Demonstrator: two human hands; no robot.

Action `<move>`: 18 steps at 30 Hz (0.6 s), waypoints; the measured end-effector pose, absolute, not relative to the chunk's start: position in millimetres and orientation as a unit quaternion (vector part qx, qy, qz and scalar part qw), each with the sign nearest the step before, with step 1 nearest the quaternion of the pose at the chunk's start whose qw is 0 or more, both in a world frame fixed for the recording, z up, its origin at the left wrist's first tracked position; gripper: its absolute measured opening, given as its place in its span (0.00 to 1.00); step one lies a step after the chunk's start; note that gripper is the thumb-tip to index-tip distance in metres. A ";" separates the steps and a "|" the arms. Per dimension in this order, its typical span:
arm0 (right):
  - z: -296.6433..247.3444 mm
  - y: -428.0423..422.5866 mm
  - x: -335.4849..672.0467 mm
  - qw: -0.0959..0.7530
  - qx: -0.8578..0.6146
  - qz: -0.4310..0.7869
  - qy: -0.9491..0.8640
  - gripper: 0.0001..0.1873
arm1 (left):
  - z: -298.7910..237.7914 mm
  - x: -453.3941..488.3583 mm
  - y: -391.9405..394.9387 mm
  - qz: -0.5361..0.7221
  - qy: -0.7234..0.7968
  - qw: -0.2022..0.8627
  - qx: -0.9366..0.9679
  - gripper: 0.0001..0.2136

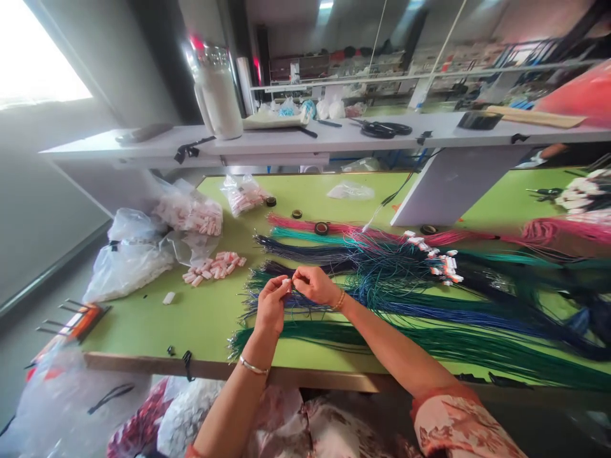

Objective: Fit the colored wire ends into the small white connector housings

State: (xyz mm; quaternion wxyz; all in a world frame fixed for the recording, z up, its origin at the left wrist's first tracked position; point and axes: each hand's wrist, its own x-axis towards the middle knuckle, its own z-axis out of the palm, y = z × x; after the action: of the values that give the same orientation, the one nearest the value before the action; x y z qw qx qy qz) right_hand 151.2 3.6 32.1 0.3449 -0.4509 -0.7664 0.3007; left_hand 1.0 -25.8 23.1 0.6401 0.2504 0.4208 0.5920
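My left hand (271, 306) is closed in a pinch on a small white connector housing (286, 284), held just above the wires. My right hand (316, 285) meets it fingertip to fingertip, also pinched; a thin wire seems to be between its fingers, but its end is too small to make out. Under and beside both hands lie long bundles of dark, blue and green wires (329, 331), with their metal-tipped ends toward the left. A loose pile of pink and white connector housings (214, 267) lies left of my left hand. Finished-looking white connectors (446, 266) cluster on wires at the right.
Plastic bags of housings (188, 213) and a white bag (128, 261) stand at the left. Rolls of black tape (321, 228) lie among pink wires (305, 222). A raised shelf (286, 141) carries a jug (219, 95) and black scissors (386, 129). Another person's hand (554, 151) shows far right.
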 end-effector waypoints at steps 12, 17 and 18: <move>30.9 165.5 179.7 0.138 -0.681 0.078 -0.715 0.12 | 13.5 -3.0 -3.1 0.596 0.397 0.668 0.202 0.17; 14.6 178.6 182.2 0.103 -0.675 0.070 -0.727 0.09 | 11.0 -4.7 -2.6 0.591 0.403 0.672 0.192 0.18; 12.9 179.6 183.4 0.098 -0.673 0.067 -0.730 0.10 | 12.0 -4.5 -3.1 0.590 0.403 0.674 0.189 0.19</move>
State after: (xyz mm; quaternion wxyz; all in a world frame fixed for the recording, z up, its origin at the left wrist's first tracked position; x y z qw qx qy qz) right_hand 183.4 179.6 12.9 0.0983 -0.6726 -0.7304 0.0669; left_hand -4.5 -3.1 12.0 0.6738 0.1887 0.4028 0.5900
